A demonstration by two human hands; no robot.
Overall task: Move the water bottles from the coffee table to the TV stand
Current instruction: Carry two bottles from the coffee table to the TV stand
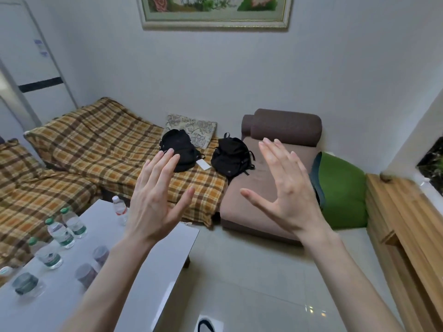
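Several clear water bottles stand on the white coffee table (153,264) at the lower left: a red-labelled one (119,208) near the far edge, green-capped ones (74,222) (61,232) (46,254), purple-capped ones (100,256) (85,274) and a dark-capped one (25,283). My left hand (153,202) is raised above the table's far end, fingers spread, holding nothing. My right hand (285,188) is lifted beside it over the floor, also open and empty. The wooden TV stand (402,226) runs along the right edge.
A sofa with a plaid cover (96,149) lines the wall behind the table, with two black backpacks (179,147) (231,156) and a floral cushion (194,125) on it. A brown chaise (263,178) and a green beanbag (340,190) sit right. Tiled floor lies between table and stand.
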